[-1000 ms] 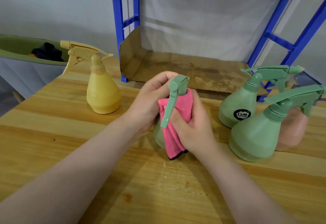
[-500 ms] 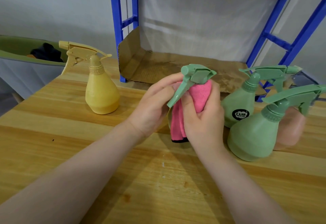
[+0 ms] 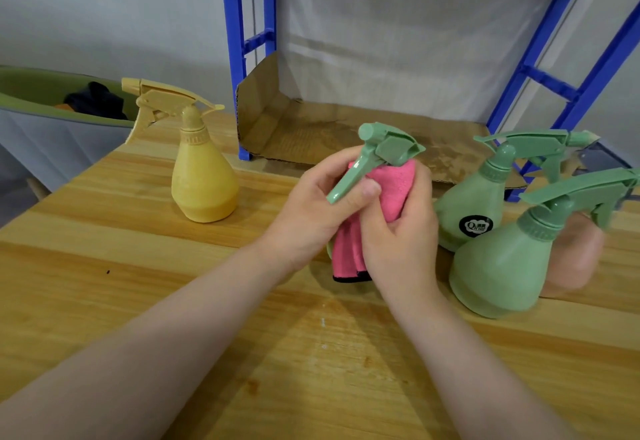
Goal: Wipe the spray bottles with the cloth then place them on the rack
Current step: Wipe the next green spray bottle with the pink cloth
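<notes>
Hands meet at the desk (image 3: 104, 301) middle: the left hand (image 3: 311, 211) grips a green spray bottle (image 3: 384, 149), the right hand (image 3: 401, 242) clamps the pink cloth (image 3: 394, 187) round it. Left of that bottle a yellow bottle (image 3: 204, 180) stands by the desk edge, beyond which a green tub (image 3: 31, 86) holds dark cloth; right, two green bottles (image 3: 502, 266) and a pink one (image 3: 575, 252) crowd the blue rack (image 3: 235, 59), whose cardboard-lined shelf (image 3: 329, 131) lies bare.

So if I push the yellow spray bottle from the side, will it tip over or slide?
The yellow spray bottle probably slides rather than tips: its body is widest near the flat base. A push high at the trigger head might topple it, since that part overhangs sideways. The smooth wooden table should offer little grip.
</notes>
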Action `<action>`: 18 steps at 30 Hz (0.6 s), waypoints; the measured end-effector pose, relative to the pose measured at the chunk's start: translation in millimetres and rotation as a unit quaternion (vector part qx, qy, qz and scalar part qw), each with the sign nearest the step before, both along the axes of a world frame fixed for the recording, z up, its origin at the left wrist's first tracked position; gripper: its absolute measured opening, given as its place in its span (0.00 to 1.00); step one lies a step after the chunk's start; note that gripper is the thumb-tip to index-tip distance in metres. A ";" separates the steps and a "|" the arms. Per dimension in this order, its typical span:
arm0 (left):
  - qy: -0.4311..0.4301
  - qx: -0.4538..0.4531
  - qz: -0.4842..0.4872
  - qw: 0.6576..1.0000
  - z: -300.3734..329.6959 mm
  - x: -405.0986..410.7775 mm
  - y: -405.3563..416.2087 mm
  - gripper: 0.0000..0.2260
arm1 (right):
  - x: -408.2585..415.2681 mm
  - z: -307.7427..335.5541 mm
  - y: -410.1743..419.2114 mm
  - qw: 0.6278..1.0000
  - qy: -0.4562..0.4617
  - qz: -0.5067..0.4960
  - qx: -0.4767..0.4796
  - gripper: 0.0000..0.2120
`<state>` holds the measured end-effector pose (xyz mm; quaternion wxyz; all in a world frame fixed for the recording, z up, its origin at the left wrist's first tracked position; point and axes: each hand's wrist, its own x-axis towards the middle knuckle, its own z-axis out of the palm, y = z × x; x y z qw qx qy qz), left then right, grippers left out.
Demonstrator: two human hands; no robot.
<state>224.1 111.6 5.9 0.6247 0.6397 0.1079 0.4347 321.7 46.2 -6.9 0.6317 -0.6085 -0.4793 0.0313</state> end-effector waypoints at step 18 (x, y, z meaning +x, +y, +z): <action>-0.186 -0.227 0.122 0.948 17.6 -14.4 27.8 0.24 | 2.5 -12.7 0.6 0.974 0.024 0.216 -0.068 0.33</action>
